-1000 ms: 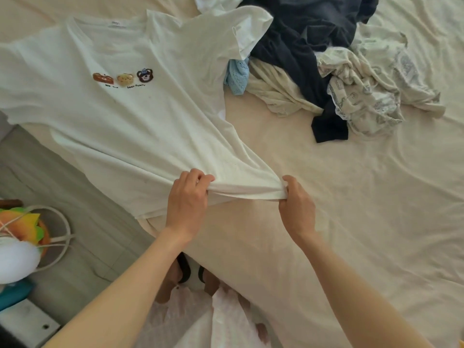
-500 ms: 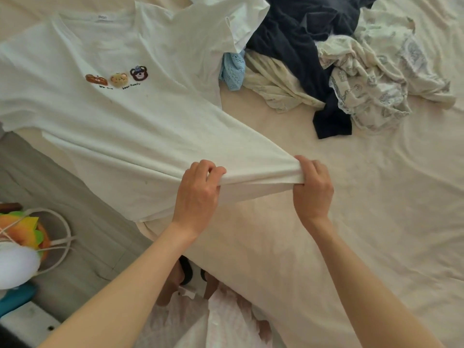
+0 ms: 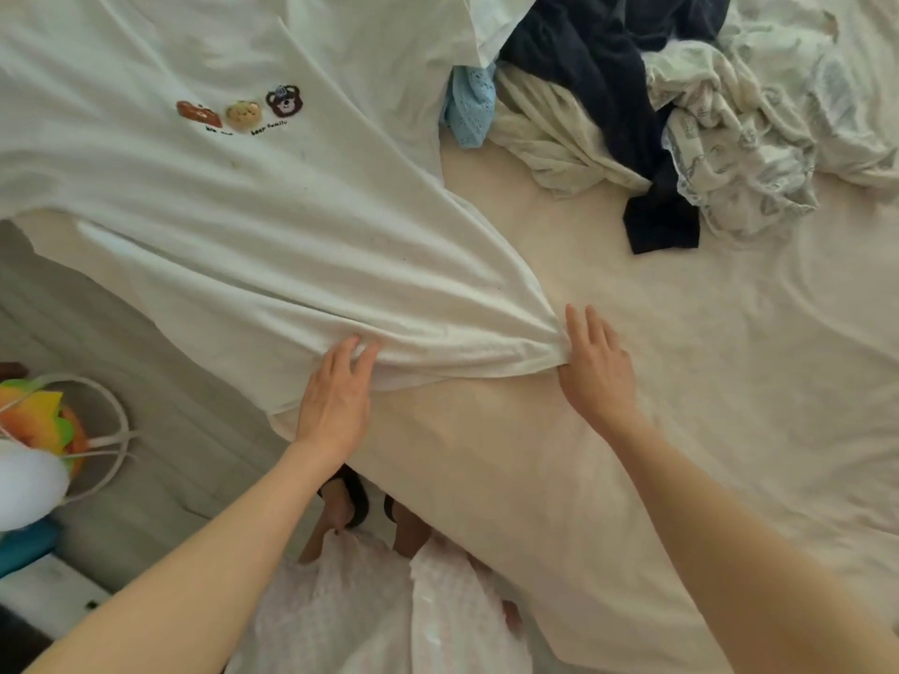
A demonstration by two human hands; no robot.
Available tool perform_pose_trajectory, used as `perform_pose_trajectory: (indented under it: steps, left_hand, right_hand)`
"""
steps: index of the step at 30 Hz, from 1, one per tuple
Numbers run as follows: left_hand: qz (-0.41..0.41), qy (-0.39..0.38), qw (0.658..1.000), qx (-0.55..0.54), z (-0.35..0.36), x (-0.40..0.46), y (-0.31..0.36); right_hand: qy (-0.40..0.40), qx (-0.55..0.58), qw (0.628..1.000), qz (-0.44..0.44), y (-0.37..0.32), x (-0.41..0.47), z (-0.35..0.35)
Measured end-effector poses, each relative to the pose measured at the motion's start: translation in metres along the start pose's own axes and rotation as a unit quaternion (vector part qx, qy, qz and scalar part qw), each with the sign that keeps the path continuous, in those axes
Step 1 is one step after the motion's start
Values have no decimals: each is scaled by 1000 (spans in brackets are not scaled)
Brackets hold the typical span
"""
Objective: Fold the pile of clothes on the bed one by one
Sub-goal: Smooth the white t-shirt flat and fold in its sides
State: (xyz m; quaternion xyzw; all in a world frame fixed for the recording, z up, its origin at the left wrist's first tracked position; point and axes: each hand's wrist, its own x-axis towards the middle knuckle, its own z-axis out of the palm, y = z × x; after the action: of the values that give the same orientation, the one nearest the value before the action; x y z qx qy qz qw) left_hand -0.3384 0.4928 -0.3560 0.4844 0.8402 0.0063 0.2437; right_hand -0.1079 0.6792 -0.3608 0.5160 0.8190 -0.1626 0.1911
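1. Colourful toy (image 3: 36,425) with white looped cord is sitting at left edge of the frame, on grey floor (image 3: 160,445).
2. White t-shirt (image 3: 233,211) with small bear print is lying spread across upper left and centre, front up, partly overhanging the bed (image 3: 729,406) edge; its hem is bunching in folds at centre.
3. Left hand (image 3: 335,401) is resting on the hem at lower centre, fingers straight and flat, fingertips pressing into the bunched cloth.
4. Right hand (image 3: 596,367) is lying just right of the hem corner, fingers extended; thumb side is touching the gathered cloth, cannot tell if thumb is pinching it.
5. Hands are lying apart, hem stretching between them.
6. Pile of clothes (image 3: 656,114) is sitting at upper right: dark navy, cream, patterned and light blue pieces, tangled.
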Motion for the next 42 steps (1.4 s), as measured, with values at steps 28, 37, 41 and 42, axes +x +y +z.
perform_pose_trajectory:
  steps: [28,37,41,42]
  left_hand:
    - [-2,129,983,-129,45,-19,-178]
    - [9,198,966,-166,10,-89,-211]
    - [21,141,972,-188,8,-102,-209]
    - [11,121,973,-197,7,-102,-209]
  right_hand:
    - [3,-38,986,-164,-205,-28,64]
    - [-5,-74,989,-131,-201,-22,43]
    - [0,-88,989,-122,-198,-31,38]
    - [2,-94,988,-124,-195,-34,37]
